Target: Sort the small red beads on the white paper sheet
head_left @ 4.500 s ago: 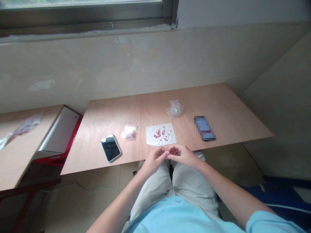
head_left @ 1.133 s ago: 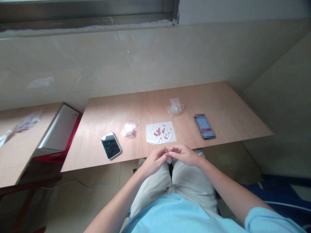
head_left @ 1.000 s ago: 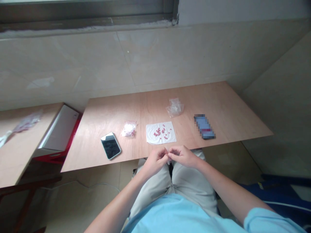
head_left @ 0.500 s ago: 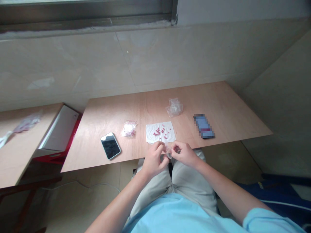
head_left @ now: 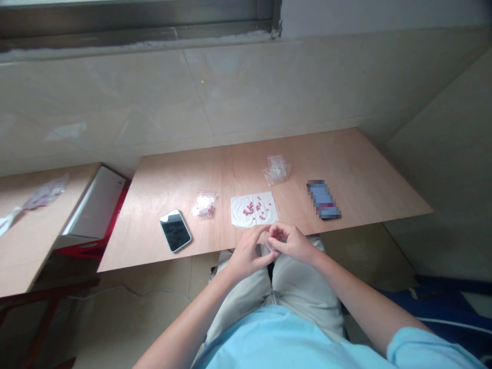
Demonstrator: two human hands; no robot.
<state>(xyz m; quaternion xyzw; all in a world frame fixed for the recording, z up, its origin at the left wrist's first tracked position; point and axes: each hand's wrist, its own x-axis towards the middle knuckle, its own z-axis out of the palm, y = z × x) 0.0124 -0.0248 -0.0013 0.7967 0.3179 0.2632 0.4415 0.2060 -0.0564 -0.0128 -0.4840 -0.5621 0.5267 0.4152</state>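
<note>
My left hand and my right hand meet at the near edge of the wooden table, over my lap. Between their fingertips they pinch a small clear plastic bag, mostly hidden by the fingers. Just beyond the hands lies a white paper sheet with several small red beads scattered on it.
A black phone lies left of the sheet, beside a small bag of red and white bits. A crumpled clear bag and a blurred dark object sit further right. A white box and another table stand at left.
Both hands have shifted slightly up toward the table edge. The fingers have worked the small clear bag between them, the left thumb now stretched toward the right hand.
</note>
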